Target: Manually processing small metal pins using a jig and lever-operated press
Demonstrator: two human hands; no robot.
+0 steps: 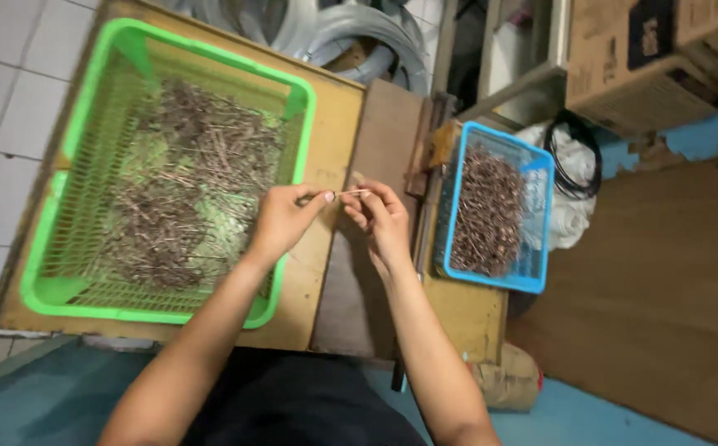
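Wooden surface (338,107) with a green basket (61,289) and a blue basket (541,165), white tiles beside it.
Left hand (280,219) and right hand (384,219) fingers are pinched on a thin pale pin (351,193).

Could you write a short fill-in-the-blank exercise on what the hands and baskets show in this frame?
1. The left hand and right hand pinch one thin ____ between their fingertips.
2. The big basket on the person's left is ____ in colour.
3. The smaller blue basket lies on the person's ____ side.
4. Both baskets rest on a ____ board.

Missing words: pin; green; right; wooden
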